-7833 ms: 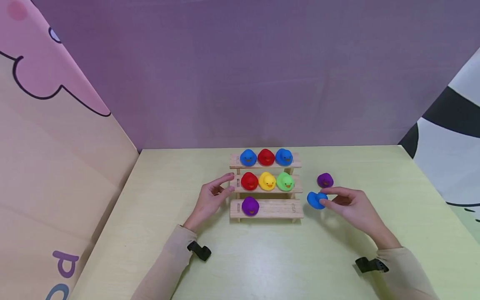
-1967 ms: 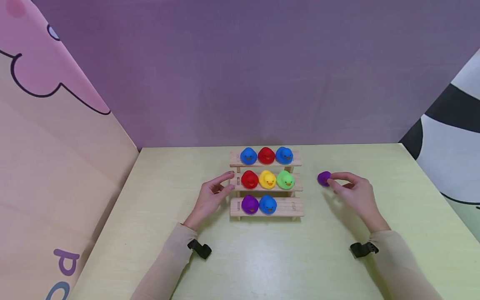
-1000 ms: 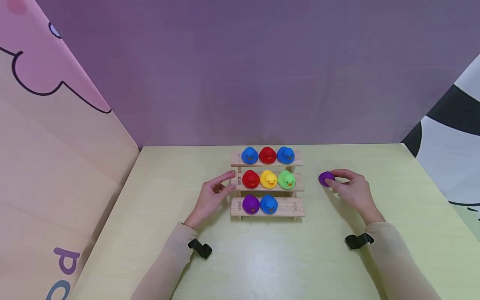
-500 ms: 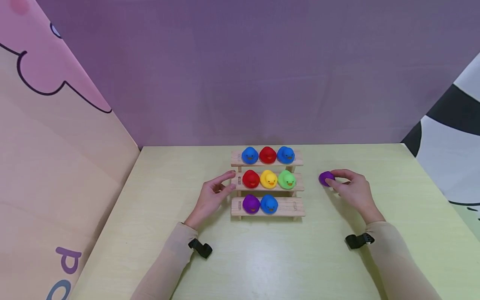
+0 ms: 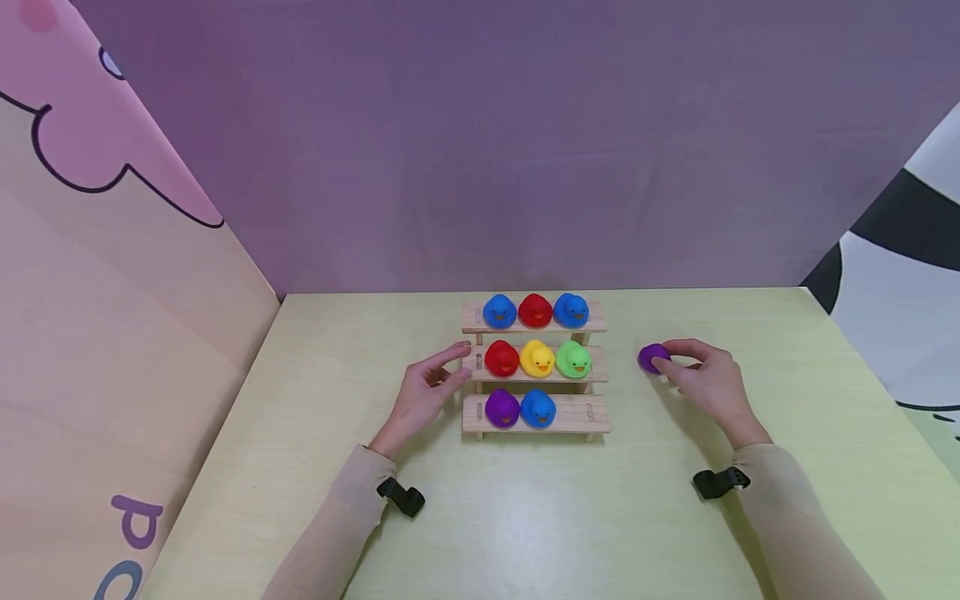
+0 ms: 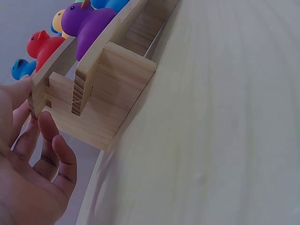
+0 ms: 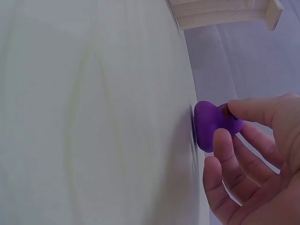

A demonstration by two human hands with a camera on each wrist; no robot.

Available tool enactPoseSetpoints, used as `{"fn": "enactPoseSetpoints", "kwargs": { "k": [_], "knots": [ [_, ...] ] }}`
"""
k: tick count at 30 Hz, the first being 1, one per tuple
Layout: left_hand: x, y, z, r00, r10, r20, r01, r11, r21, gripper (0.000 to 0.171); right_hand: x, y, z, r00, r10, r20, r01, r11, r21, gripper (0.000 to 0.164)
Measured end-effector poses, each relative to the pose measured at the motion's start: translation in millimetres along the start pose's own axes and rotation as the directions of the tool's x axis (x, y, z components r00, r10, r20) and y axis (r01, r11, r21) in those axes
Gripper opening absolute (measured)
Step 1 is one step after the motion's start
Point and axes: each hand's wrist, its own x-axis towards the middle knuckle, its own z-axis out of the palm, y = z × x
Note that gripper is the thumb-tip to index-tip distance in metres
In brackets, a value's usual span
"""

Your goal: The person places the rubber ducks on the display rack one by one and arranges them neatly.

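My left hand [image 5: 422,396] pinches the left end of the middle tier of a three-step wooden stand [image 5: 577,412], thumb and fingers on either side of the board in the left wrist view. My right hand [image 5: 708,383] holds a purple rubber duck [image 7: 211,124] between thumb and fingers, to the right of the stand. In the right wrist view this duck is at the table surface; whether it touches cannot be told. On the bottom tier sit another purple duck [image 5: 502,408] and a blue duck [image 5: 538,409], side by side at the left and middle.
The middle tier bears a red duck [image 5: 502,358], a yellow duck [image 5: 537,358] and a green duck [image 5: 573,359]. Two blue ducks flank a red duck [image 5: 536,311] on the top tier. The pale table [image 5: 517,517] ends at a purple wall [image 5: 480,150] behind.
Since the oldest frame, the blue duck has gone from my right hand to the bottom tier. My right hand then took hold of the purple duck. My left hand has stayed on the stand.
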Motion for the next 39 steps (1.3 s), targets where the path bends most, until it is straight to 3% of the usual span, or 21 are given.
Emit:
{"fn": "enactPoseSetpoints", "kwargs": {
  "k": [27,39],
  "knots": [
    [-0.1,0.5,0.5,1.000,0.010,0.006,-0.010,1.000,-0.007,0.040,-25,-15,0,0.999,-0.043,-0.013,0.043,0.999,-0.033,0.046],
    [0.0,-0.2,-0.1,1.000,0.010,-0.004,-0.010,1.000,0.003,0.039,-39,-30,3,0.997,-0.077,0.022,0.078,0.996,-0.039,0.044]
  ]
}}
